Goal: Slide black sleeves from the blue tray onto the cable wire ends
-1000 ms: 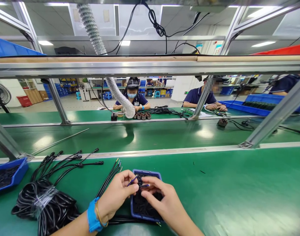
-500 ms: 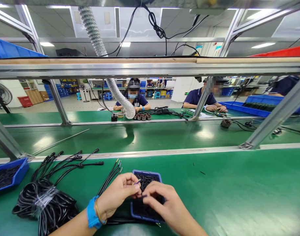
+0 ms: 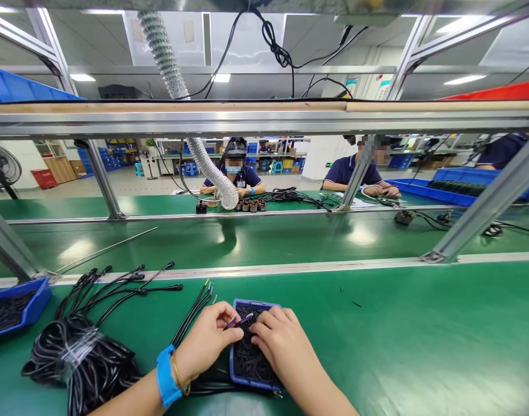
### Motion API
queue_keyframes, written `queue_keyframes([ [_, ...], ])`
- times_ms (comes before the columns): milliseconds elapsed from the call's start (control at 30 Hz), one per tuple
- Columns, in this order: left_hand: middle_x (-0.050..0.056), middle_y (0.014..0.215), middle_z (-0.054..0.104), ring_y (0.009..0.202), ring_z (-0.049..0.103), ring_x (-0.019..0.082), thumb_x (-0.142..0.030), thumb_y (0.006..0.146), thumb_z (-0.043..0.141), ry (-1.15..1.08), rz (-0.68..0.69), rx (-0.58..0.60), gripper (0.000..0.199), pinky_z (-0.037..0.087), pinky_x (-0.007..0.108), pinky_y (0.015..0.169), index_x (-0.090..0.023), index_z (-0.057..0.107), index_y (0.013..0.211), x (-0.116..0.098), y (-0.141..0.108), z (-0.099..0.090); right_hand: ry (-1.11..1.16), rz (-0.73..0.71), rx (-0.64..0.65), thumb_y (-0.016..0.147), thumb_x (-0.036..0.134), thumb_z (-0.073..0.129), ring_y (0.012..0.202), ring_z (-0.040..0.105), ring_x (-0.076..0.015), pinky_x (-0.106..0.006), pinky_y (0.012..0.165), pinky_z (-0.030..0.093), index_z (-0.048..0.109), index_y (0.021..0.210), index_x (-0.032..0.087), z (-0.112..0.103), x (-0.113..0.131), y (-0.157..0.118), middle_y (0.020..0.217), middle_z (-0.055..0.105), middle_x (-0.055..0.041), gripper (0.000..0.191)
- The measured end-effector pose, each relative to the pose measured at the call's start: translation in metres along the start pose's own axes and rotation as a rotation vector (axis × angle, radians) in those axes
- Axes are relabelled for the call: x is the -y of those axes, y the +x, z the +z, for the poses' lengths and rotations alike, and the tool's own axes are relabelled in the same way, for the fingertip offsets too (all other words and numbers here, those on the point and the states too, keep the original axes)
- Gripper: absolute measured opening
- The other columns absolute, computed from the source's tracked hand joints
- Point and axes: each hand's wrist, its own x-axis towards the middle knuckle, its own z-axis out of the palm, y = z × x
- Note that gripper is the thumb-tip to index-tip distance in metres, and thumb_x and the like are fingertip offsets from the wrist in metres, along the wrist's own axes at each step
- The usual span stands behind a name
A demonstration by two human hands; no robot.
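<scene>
My left hand (image 3: 212, 338) pinches the stripped end of a black cable, and its thin coloured wires (image 3: 245, 319) stick out past the fingertips over a blue bin (image 3: 232, 370). Many short black tubes (image 3: 251, 361) fill that bin. My right hand (image 3: 284, 341) reaches over the bin's right side, fingers curled together and tips down at the tubes; anything between them is hidden. More black cables (image 3: 195, 309) with bare coloured ends lie behind and beneath my left hand.
A tied bundle of black cables (image 3: 80, 358) with connector ends lies at left, beside another blue bin (image 3: 19, 312) of black pieces. A metal frame post (image 3: 476, 196) and rail (image 3: 264, 268) cross the green bench. Two co-workers (image 3: 242, 179) sit opposite; a flexible duct (image 3: 207, 167) hangs down.
My right hand has moved away from the wire ends, its fingertips now down at the tubes in the bin. My left hand stays nearly in place, with the coloured wires showing more.
</scene>
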Motion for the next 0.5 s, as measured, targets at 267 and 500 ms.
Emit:
queue_keyframes([
  [267, -0.007, 0.052, 0.048, 0.045, 0.045, 0.01, -0.041, 0.072, 0.065, 0.039, -0.051, 0.053, 0.028, 0.028, 0.024, 0.047, -0.015, 0.065, 0.082, -0.015, -0.005, 0.005, 0.144, 0.054, -0.106, 0.096, 0.016, 0.047, 0.08, 0.058, -0.0207, -0.032, 0.068, 0.05, 0.064, 0.087, 0.021, 0.0, -0.004, -0.006, 0.085, 0.065, -0.0049, 0.02],
  [500, -0.005, 0.059, 0.048, 0.058, 0.044, 0.012, -0.041, 0.079, 0.057, 0.028, -0.029, 0.056, 0.025, 0.033, 0.025, 0.057, -0.017, 0.055, 0.079, -0.012, -0.008, 0.009, 0.293, 0.066, -0.251, 0.1, 0.021, 0.039, 0.078, 0.059, -0.0187, -0.031, 0.069, 0.051, 0.059, 0.087, 0.021, -0.004, -0.002, -0.005, 0.083, 0.062, -0.0043, 0.023],
])
